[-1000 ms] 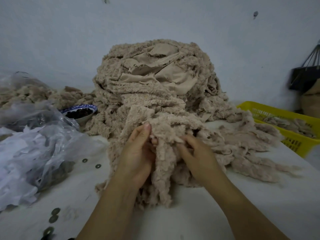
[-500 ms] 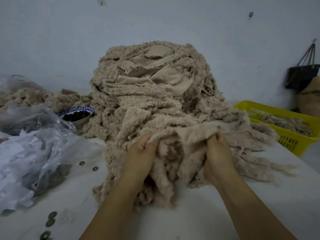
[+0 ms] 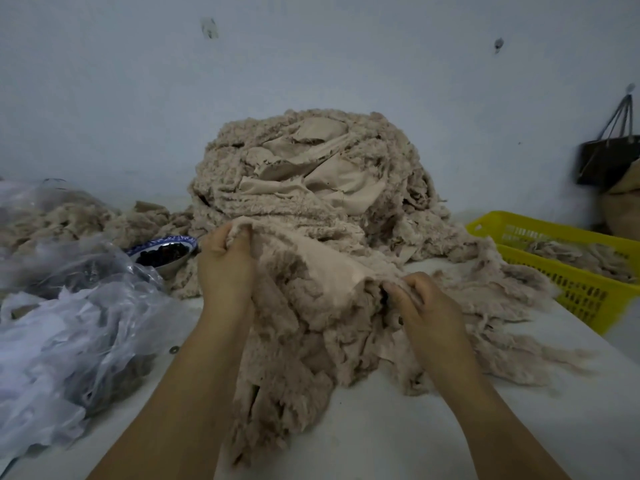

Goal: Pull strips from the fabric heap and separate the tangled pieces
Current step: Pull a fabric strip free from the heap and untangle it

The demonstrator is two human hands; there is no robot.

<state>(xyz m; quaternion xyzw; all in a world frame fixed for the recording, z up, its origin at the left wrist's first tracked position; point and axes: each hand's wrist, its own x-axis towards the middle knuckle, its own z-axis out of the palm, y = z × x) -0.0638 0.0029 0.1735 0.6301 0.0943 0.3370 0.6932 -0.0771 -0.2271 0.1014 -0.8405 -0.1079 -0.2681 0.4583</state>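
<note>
A tall heap of beige fleecy fabric (image 3: 311, 174) rises on the white table (image 3: 381, 427) against the wall. In front of it lies a tangled bunch of fabric strips (image 3: 311, 327), spread between both hands. My left hand (image 3: 225, 268) grips the upper left corner of one piece, lifted above the table. My right hand (image 3: 422, 306) pinches the same bunch lower down at the right. A smooth tan backing shows between the two hands, and frayed ends hang toward me.
A yellow plastic basket (image 3: 571, 282) holding several strips sits at the right table edge. Crumpled clear plastic bags (image 3: 69, 323) fill the left side. A blue-rimmed bowl (image 3: 162, 251) with dark pieces stands behind them. A dark bag (image 3: 606, 161) hangs on the wall.
My left hand has risen and moved back toward the heap, lifting its corner. My right hand has dropped lower, and the piece is stretched wider between them, showing its smooth backing.
</note>
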